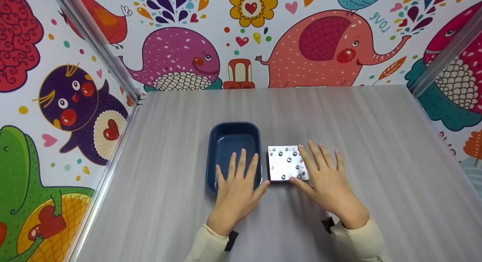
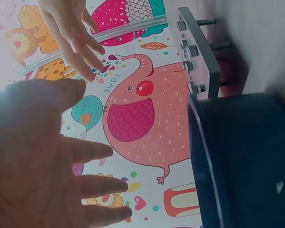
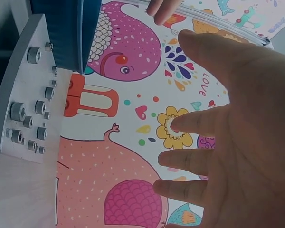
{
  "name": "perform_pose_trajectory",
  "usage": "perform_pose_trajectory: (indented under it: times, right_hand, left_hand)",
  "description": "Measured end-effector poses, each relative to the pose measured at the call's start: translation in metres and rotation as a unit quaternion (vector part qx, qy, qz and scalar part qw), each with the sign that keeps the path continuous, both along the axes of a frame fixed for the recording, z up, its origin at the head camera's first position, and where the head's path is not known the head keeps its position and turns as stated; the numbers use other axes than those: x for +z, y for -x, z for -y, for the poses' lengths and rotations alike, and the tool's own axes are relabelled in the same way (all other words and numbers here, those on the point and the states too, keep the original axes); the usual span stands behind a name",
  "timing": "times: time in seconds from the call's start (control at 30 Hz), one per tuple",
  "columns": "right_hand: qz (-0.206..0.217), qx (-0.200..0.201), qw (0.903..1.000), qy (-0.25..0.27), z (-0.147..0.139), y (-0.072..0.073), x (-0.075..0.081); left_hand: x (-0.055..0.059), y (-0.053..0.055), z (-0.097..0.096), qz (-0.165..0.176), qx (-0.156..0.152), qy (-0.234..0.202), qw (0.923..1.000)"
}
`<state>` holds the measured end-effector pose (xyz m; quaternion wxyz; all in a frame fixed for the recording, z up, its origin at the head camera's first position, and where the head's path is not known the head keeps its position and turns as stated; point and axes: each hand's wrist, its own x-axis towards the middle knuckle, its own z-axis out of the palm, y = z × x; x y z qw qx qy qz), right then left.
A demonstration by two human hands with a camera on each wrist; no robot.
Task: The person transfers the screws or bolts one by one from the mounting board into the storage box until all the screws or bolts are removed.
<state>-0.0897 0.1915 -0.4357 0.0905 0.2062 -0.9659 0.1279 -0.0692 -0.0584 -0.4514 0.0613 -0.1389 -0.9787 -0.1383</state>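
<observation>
Evidently, both hands are held spread with fingers straight. The left hand (image 1: pixel 237 190) is poised over the lower end of a dark blue tray (image 1: pixel 233 124), which is set just below the middle of the frame. Just beside it, to the right, a square metal plate (image 1: pixel 279 168) studded with bolts (image 1: pixel 289 159) is placed, raised on thin posts (image 2: pixel 222 46) above the grey counter (image 1: pixel 169 160); its right edge is partly covered by the right hand (image 1: pixel 329 181). Across the top, a wall (image 1: pixel 211 13) is decorated with cartoon animals.
</observation>
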Motion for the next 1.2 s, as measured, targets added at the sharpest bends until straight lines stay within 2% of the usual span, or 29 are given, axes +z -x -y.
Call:
perform_pose_trajectory:
  times: [0.1, 0.23, 0.37, 0.5, 0.67, 0.93, 1.2]
  right_hand:
    - [-0.014, 0.009, 0.9998, 0.01, 0.0, -0.001, -0.002]
    - [-0.023, 0.024, 0.9993, 0.019, 0.003, 0.0, -0.006]
    - [-0.015, 0.02, 0.9995, 0.021, 0.002, 0.001, -0.008]
    - [-0.002, 0.015, 0.9998, 0.014, -0.002, 0.002, -0.009]
    - [0.0, 0.016, 0.9998, 0.007, -0.005, 0.003, -0.01]
    - [-0.009, 0.019, 0.9996, 0.016, -0.009, 0.004, -0.014]
    - [-0.022, 0.023, 0.9988, 0.036, -0.015, 0.006, -0.019]
  left_hand:
    - [-0.001, 0.001, 0.007, -0.003, 0.004, -0.01, 0.9999]
    - [-0.002, 0.008, 0.027, -0.017, 0.029, -0.023, 0.9992]
    - [-0.002, 0.023, 0.052, -0.043, 0.048, -0.048, 0.9968]
    - [-0.008, 0.041, 0.075, -0.063, 0.067, -0.069, 0.9934]
    - [-0.024, 0.058, 0.094, -0.049, 0.091, -0.095, 0.9901]
    - [-0.05, 0.066, 0.102, -0.008, 0.103, -0.112, 0.9884]
    - [-0.057, 0.068, 0.096, -0.044, 0.11, -0.109, 0.9869]
